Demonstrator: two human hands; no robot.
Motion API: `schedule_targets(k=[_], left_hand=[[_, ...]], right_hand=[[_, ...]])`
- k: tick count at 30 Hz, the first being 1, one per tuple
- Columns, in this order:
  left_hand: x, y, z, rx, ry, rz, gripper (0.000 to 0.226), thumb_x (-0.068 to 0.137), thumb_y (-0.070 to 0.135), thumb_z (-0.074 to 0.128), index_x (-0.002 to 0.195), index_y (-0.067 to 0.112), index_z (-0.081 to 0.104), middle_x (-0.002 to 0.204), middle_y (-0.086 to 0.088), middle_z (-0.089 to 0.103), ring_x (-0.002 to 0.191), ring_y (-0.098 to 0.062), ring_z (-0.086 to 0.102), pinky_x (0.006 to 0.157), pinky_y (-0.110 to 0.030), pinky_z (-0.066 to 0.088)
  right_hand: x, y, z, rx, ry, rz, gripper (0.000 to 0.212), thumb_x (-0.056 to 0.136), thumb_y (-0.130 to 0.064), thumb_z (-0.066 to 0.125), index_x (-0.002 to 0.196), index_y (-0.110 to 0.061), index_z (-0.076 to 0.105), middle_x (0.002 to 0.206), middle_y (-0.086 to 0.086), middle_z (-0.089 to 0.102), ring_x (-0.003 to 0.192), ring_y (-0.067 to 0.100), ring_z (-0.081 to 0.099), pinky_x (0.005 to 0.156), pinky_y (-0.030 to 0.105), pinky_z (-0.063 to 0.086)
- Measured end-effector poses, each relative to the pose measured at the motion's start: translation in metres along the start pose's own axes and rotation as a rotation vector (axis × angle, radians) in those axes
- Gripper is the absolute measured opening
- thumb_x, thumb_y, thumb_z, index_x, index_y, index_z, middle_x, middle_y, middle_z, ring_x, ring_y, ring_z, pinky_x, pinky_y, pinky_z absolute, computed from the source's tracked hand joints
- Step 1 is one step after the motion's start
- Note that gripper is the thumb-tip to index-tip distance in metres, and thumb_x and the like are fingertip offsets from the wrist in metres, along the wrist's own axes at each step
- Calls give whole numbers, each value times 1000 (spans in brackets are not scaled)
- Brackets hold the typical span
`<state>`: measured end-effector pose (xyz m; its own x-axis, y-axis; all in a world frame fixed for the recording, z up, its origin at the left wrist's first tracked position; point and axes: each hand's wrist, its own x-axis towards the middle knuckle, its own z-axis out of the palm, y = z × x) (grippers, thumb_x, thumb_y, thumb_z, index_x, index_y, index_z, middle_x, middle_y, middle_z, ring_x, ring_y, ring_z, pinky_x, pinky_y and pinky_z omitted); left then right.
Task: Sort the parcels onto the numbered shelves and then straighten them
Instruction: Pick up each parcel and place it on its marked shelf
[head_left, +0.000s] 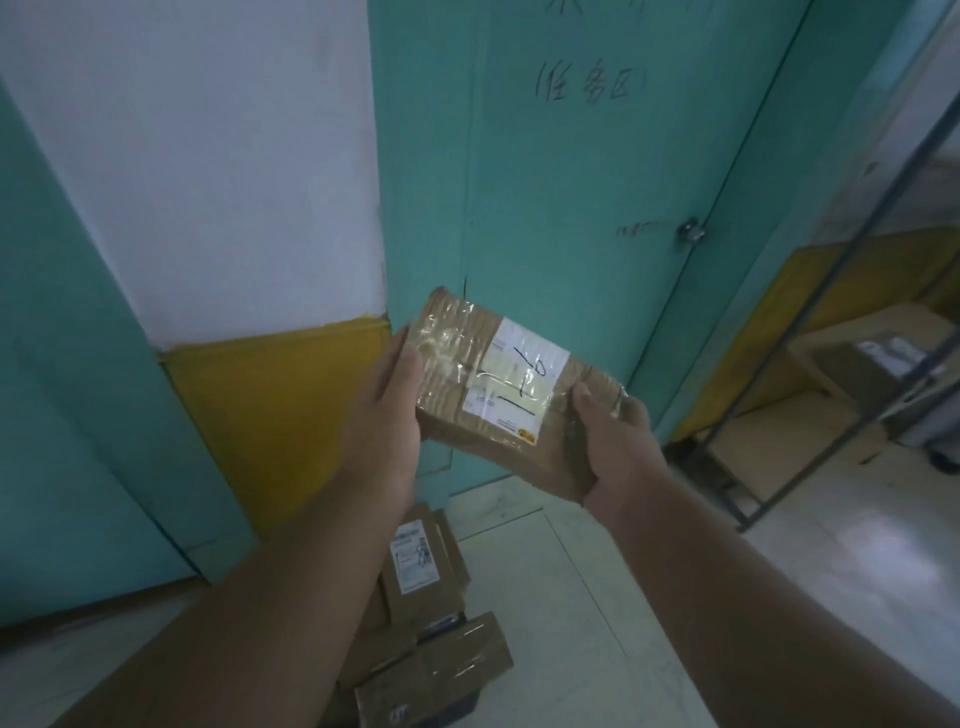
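Head view: we are holding the parcel (498, 384) in mid-air before the teal door (571, 182), left hand (384, 415) and right hand (618, 441) gripping opposite ends. Advisable: reading the handwritten label (519, 371) first, shelf rack (841, 364) at right.

Parcel (498, 384): sitting between both hands, held up in front of the door (571, 182); left hand (387, 410) gripping its left end, right hand (615, 447) gripping its right end. Pile of parcels (426, 623): lying on the floor (597, 597) below the held parcel, between the forearms, near the wall (208, 182) left of the door. Shelf rack (841, 322): standing to the right of the door, carrying what is probably another box (862, 364) on a low level.
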<state>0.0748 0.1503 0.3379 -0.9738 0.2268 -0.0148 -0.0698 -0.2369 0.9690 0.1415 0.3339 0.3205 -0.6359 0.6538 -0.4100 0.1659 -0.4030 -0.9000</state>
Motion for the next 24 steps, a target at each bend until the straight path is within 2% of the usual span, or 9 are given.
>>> schedule_targets(k=[2, 4, 7, 10, 11, 14, 18, 20, 24], left_hand=[[-1, -5, 9, 18, -81, 31, 23, 102, 33, 52, 110, 51, 62, 102, 9, 77, 90, -17, 75, 79, -40, 60], [1, -11, 21, 13, -90, -11, 26, 100, 29, 56, 120, 44, 60, 101, 6, 77, 88, -19, 76, 80, -42, 58], [-2, -28, 57, 41, -133, -51, 30, 98, 34, 58, 128, 35, 60, 106, -2, 76, 91, -23, 75, 85, -45, 58], [-11, -45, 112, 65, -198, -75, 32, 98, 37, 58, 129, 34, 60, 111, -2, 74, 91, -20, 75, 80, -37, 60], [-14, -52, 132, 70, -225, -82, 31, 97, 40, 59, 127, 36, 61, 111, -1, 75, 91, -20, 75, 84, -39, 59], [-25, -72, 207, 86, -311, -89, 29, 89, 49, 61, 115, 38, 67, 108, 0, 76, 99, -23, 74, 98, -52, 52], [-49, -113, 331, 54, -384, -126, 21, 98, 36, 58, 117, 33, 67, 107, 0, 76, 96, -23, 74, 91, -48, 56], [-65, -131, 394, 58, -459, -140, 22, 97, 40, 59, 116, 34, 67, 108, 0, 76, 98, -24, 74, 89, -48, 57], [-84, -157, 497, 101, -560, -190, 52, 72, 68, 62, 117, 41, 67, 112, 4, 75, 103, -21, 72, 96, -50, 54]], right_hand=[[-5, 4, -11, 21, -19, -28, 33, 91, -43, 69, 121, -44, 56, 114, -3, 70, 95, 28, 72, 74, 62, 58], [-11, 0, -32, -43, -39, -60, 21, 90, -48, 68, 108, -42, 61, 110, -3, 73, 95, 25, 73, 80, 55, 59], [-9, -14, -78, -101, -13, -102, 26, 85, -47, 74, 105, -38, 62, 105, -3, 74, 94, 22, 73, 85, 48, 60], [3, -29, -136, -114, 38, -146, 25, 86, -41, 76, 106, -35, 62, 104, -1, 74, 94, 22, 72, 83, 46, 60], [8, -34, -158, -113, 55, -153, 25, 86, -39, 75, 106, -34, 62, 104, 0, 74, 94, 23, 72, 81, 45, 60], [26, -51, -235, -72, 105, -176, 24, 84, -35, 78, 104, -33, 63, 101, 1, 75, 92, 25, 73, 79, 50, 61], [51, -77, -357, -65, 208, -188, 33, 83, -34, 79, 112, -29, 64, 100, 2, 76, 90, 26, 75, 78, 52, 61], [60, -92, -417, -70, 257, -196, 39, 81, -37, 80, 115, -26, 64, 100, 3, 76, 90, 27, 75, 78, 53, 61], [80, -124, -516, -53, 305, -182, 29, 87, -31, 75, 111, -26, 60, 100, 5, 75, 87, 27, 75, 75, 53, 61]])
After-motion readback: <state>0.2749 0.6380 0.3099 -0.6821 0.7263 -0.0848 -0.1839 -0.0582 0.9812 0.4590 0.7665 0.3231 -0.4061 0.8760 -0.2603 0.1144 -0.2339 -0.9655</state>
